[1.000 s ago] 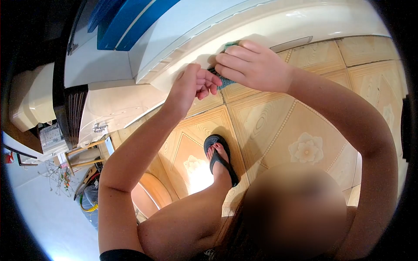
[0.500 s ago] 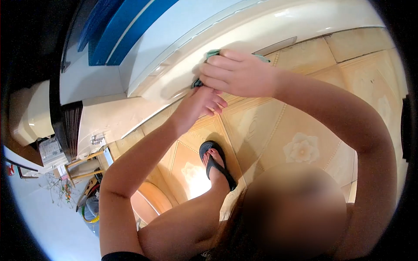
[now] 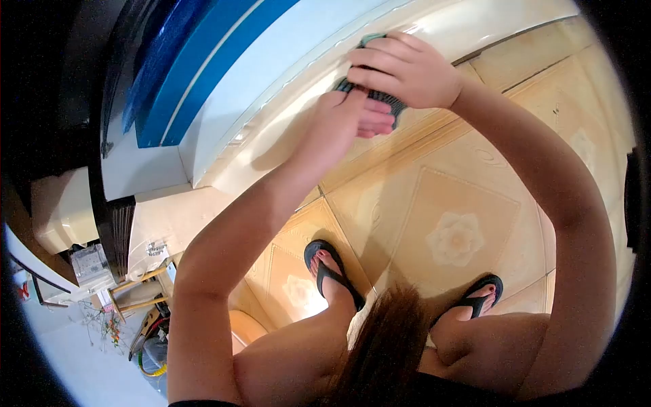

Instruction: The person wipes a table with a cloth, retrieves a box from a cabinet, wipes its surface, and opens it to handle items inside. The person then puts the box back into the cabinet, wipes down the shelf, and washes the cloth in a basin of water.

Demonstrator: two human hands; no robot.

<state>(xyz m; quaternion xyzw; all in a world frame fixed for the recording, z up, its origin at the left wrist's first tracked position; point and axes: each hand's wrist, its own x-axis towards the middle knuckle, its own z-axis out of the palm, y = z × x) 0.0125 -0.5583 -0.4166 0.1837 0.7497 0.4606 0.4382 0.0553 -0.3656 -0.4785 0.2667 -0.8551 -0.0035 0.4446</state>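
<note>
A green and dark striped cloth [image 3: 395, 107] is bunched between my two hands, beside the cream-coloured ledge [image 3: 271, 115]. My right hand [image 3: 410, 71] wraps its fingers over the cloth from above, and a pale green part of it [image 3: 371, 39] shows beyond the fingertips. Just below and to the left, my left hand [image 3: 356, 119] has its fingers together against the lower part of the cloth, with the thumb near its dark edge. Some of the cloth is hidden behind the fingers.
Blue panels [image 3: 196, 74] rise at the upper left. Patterned floor tiles [image 3: 454, 237] lie below, with my feet in black flip-flops [image 3: 329, 271]. A wooden rack [image 3: 139, 292] and a cream-coloured box [image 3: 64, 210] are at the left.
Both hands have moved up and to the right with the cloth since the half-second-earlier view. The view has shifted, and the second foot now shows.
</note>
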